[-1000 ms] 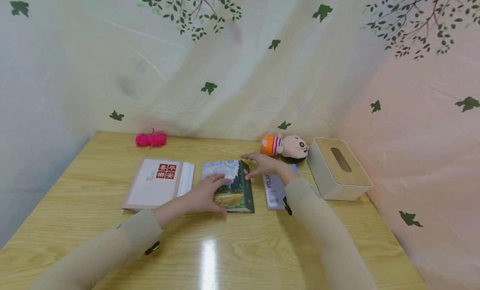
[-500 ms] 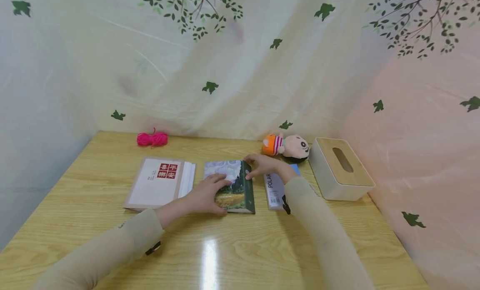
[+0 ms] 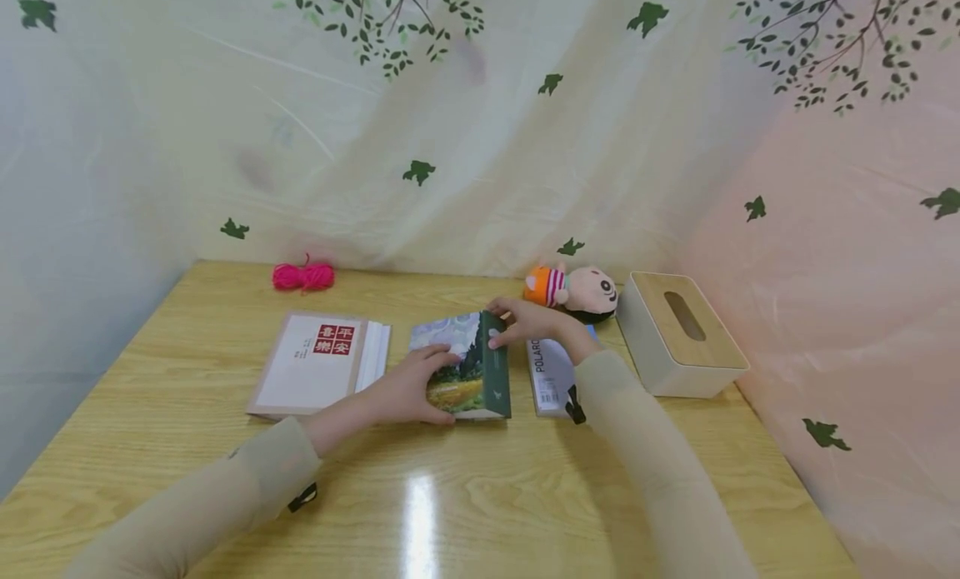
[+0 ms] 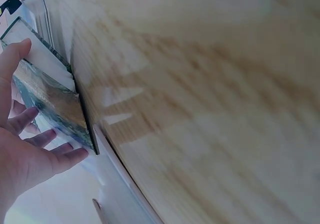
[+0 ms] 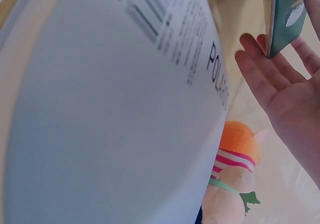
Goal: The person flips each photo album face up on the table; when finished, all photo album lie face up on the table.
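Observation:
A thick book with a landscape painting on its cover and a dark green spine lies mid-table, its spine side tipped up. My left hand holds it from the left, fingers over the cover and thumb at the near edge. In the left wrist view, the thumb touches the book's white page block. At the far end of the spine, my right hand grips the book, thumb on the spine and fingers round the far edge. The right wrist view shows fingers behind the green spine.
A white book with red characters lies left. Beside my right wrist is a pale item marked "POLARO", partly covered by the arm. Behind are pink yarn and a plush doll. A tissue box stands right.
The book's spine side has risen, so more of the green spine shows. My right hand has closed in on the spine and moved up slightly; my left hand has stayed nearly still.

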The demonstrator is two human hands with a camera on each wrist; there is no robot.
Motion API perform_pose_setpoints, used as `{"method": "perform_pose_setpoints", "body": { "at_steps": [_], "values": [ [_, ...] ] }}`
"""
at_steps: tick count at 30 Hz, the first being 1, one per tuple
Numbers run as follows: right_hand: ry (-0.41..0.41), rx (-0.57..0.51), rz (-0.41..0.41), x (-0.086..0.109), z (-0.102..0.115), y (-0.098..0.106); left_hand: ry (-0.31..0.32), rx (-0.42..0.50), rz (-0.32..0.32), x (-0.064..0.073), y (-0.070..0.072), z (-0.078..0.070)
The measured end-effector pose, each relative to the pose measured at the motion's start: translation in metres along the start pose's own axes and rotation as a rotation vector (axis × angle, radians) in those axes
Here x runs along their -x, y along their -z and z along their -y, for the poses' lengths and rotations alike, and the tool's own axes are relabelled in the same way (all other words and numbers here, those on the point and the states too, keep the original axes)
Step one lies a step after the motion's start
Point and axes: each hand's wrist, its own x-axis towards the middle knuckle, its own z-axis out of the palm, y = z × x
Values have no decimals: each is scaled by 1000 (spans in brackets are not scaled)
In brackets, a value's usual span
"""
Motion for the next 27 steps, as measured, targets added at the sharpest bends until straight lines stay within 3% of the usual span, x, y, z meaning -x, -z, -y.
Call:
{"method": "perform_pose_setpoints", "body": {
  "at_steps": [14,27],
  "values": [
    [-2,-75,-64,16,15,8,-11,47,-54,2,1,-3],
    [86,-199,-125,23,20,11,-53,190,-102,4,13,-13]
  ]
}}
